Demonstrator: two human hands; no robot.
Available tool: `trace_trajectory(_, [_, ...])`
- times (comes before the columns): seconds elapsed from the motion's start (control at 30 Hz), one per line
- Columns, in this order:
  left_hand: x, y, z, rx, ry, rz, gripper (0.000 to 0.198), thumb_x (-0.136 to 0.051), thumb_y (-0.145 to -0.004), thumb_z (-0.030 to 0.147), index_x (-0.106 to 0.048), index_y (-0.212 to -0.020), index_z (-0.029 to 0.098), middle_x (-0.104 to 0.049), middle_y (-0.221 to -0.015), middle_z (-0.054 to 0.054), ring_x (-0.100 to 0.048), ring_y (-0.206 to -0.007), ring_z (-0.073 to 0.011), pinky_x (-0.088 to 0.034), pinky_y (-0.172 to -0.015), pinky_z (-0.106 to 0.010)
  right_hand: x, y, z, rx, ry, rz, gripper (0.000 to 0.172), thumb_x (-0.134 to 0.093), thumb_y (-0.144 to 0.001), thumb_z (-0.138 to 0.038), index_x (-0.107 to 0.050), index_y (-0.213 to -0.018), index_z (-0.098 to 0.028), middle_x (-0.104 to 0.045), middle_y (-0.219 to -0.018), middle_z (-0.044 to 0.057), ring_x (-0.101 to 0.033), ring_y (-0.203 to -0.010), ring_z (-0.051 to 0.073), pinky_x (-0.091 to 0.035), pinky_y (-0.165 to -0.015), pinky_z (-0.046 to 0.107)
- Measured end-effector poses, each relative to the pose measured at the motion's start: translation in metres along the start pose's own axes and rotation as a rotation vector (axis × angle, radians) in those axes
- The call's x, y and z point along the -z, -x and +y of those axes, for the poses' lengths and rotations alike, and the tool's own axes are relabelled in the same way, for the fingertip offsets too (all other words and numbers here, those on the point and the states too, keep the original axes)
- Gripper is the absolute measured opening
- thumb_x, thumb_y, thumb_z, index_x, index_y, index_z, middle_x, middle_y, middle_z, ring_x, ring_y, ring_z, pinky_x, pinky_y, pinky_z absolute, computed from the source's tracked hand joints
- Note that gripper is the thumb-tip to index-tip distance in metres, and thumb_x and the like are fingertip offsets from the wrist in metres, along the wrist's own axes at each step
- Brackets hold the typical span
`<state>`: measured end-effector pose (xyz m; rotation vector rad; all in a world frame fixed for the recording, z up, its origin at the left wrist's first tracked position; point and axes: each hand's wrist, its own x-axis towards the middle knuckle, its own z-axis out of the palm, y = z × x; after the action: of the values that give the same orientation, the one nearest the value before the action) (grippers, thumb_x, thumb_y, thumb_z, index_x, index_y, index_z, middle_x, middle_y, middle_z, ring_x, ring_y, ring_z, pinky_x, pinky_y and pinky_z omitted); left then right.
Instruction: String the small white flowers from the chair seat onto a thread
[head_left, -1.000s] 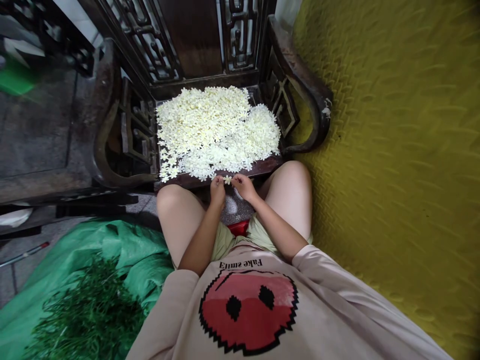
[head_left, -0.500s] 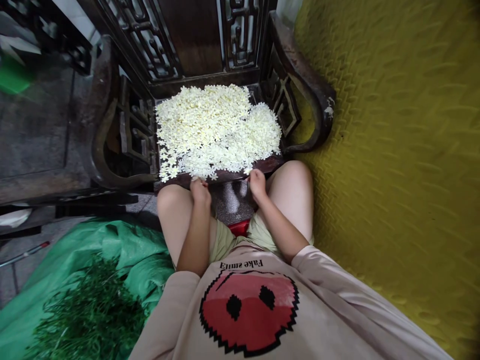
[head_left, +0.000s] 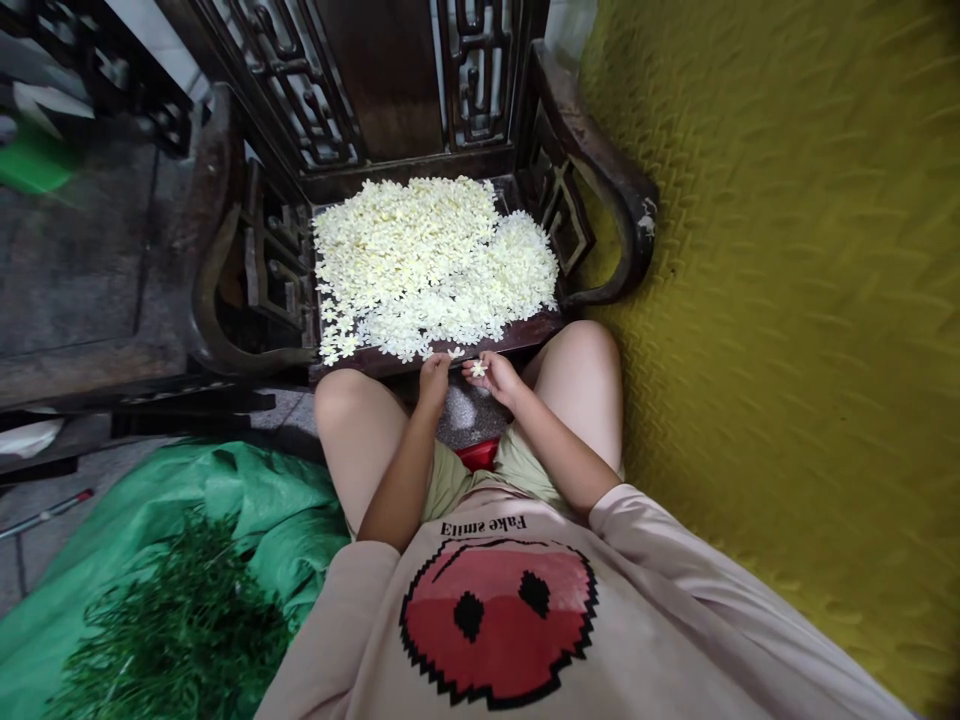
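A thick spread of small white flowers (head_left: 420, 250) covers much of the dark wooden chair seat (head_left: 375, 360) in front of me. Just past the seat's front edge, between my knees, my left hand (head_left: 435, 378) is closed in a pinch, with a single white flower (head_left: 456, 353) at its fingertips. Close beside it, my right hand (head_left: 499, 378) has its fingers curled under another white flower (head_left: 478, 369), which shows on top of them. The hands are slightly apart. Any thread or stem between them is too small to make out.
Carved armrests (head_left: 637, 230) flank the seat. A yellow textured sheet (head_left: 787, 300) rises on the right. At lower left, a green plastic sack (head_left: 225, 470) holds leafy green sprigs (head_left: 180, 630). A dark wooden surface (head_left: 67, 270) with a green object (head_left: 34, 160) stands at left.
My hands have come together from farther apart, the left moving right and the right moving left. A flower now shows in my right fingers. The view has shifted slightly.
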<state>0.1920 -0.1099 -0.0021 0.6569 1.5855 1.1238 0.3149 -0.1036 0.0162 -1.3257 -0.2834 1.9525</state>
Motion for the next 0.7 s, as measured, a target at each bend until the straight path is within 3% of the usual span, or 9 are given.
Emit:
trace_trajectory(0.13, [0.002, 0.001, 0.001, 0.047, -0.100, -0.017, 0.013, -0.054, -0.069, 0.026, -0.053, -0.059, 0.017, -0.044, -0.051, 0.004, -0.042, -0.054, -0.0098, -0.034, -0.057, -0.022, 0.003, 0.000, -0.001, -0.043, 0.052, 0.004, 0.010, -0.037, -0.068, -0.015, -0.046, -0.073, -0.019, -0.041, -0.046, -0.007, -0.040, -0.040, 0.008, -0.038, -0.048, 0.021])
trace_trajectory(0.23, [0.002, 0.003, 0.000, 0.064, -0.147, -0.033, 0.013, -0.050, -0.069, 0.023, -0.052, -0.057, 0.017, -0.043, -0.050, 0.004, -0.039, -0.054, -0.0102, -0.031, -0.056, -0.023, 0.002, -0.002, 0.004, 0.030, 0.136, -0.048, 0.012, -0.043, -0.074, -0.030, -0.047, -0.069, -0.019, -0.027, -0.044, -0.009, -0.028, -0.038, 0.006, -0.030, -0.044, 0.020])
trace_trajectory(0.3, [0.002, 0.003, -0.001, 0.084, -0.127, -0.040, 0.013, -0.049, -0.068, 0.021, -0.052, -0.057, 0.016, -0.044, -0.052, 0.004, -0.038, -0.054, -0.0099, -0.029, -0.056, -0.024, 0.001, -0.003, 0.008, 0.141, 0.232, -0.053, 0.020, -0.054, -0.070, -0.038, -0.050, -0.071, -0.019, -0.030, -0.046, -0.009, -0.028, -0.040, 0.005, -0.025, -0.044, 0.020])
trace_trajectory(0.43, [0.002, 0.003, 0.001, 0.116, -0.060, -0.051, 0.013, -0.048, -0.066, 0.019, -0.051, -0.054, 0.016, -0.043, -0.051, 0.004, -0.037, -0.053, -0.0089, -0.029, -0.056, -0.023, 0.000, -0.005, 0.012, 0.315, 0.391, -0.050, 0.033, -0.070, -0.056, -0.037, -0.058, -0.080, -0.019, -0.040, -0.052, -0.009, -0.035, -0.047, 0.006, -0.026, -0.049, 0.021])
trace_trajectory(0.7, [0.002, 0.001, 0.008, 0.112, 0.006, -0.074, 0.016, -0.058, -0.064, 0.030, -0.059, -0.059, 0.015, -0.042, -0.046, 0.005, -0.037, -0.050, -0.0085, -0.030, -0.053, -0.023, 0.002, -0.011, 0.012, 0.400, 0.472, -0.006, 0.032, -0.070, -0.054, -0.044, -0.061, -0.067, -0.016, -0.052, -0.057, -0.004, -0.044, -0.056, 0.009, -0.032, -0.059, 0.024])
